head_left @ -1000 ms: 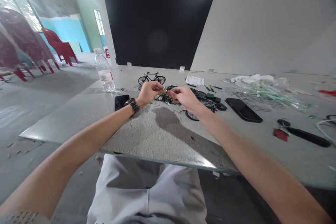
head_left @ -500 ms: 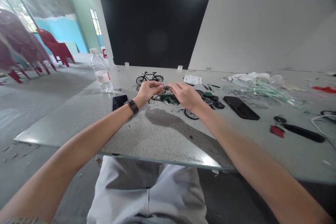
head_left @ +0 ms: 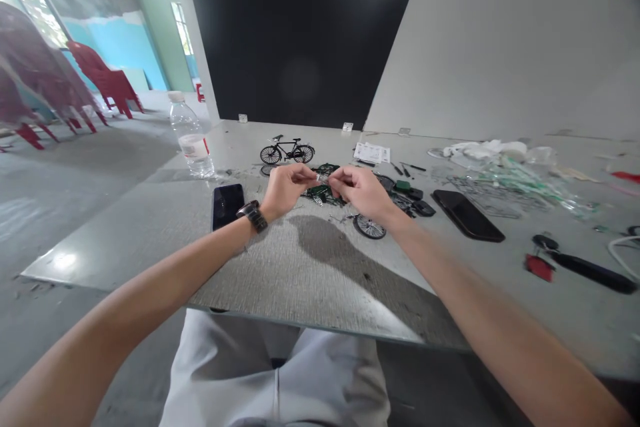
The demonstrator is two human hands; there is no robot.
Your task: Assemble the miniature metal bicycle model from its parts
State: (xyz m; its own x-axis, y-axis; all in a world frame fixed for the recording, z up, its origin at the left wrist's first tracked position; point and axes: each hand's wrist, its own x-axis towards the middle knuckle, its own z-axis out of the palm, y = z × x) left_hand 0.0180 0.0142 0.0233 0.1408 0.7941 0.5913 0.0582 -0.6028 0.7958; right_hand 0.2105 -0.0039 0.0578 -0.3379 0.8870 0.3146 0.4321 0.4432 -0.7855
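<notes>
My left hand [head_left: 289,188], with a dark watch on its wrist, pinches a tiny silvery part [head_left: 320,177] over the table. Close beside it, my right hand [head_left: 361,191] is closed with thumb and fingertips pressed together; what it holds, if anything, is too small to make out. Under and behind the fingers lie dark green model bicycle parts [head_left: 320,196], partly hidden by the hands. A small spoked wheel [head_left: 370,227] rests just below my right hand. Behind my hands stands an upright black model bicycle [head_left: 287,151].
A water bottle [head_left: 192,140] and a phone [head_left: 227,205] are on the left. To the right lie a second phone [head_left: 468,215], a paper sheet [head_left: 371,153], small tools [head_left: 405,169], green and clear plastic scraps [head_left: 530,177] and a black-handled object [head_left: 595,272]. A black panel [head_left: 305,33] rises behind.
My hands have come slightly lower, and the right hand has turned so its thumb and fingertips show. The small silvery part is now visible between them. The view has shifted slightly.
</notes>
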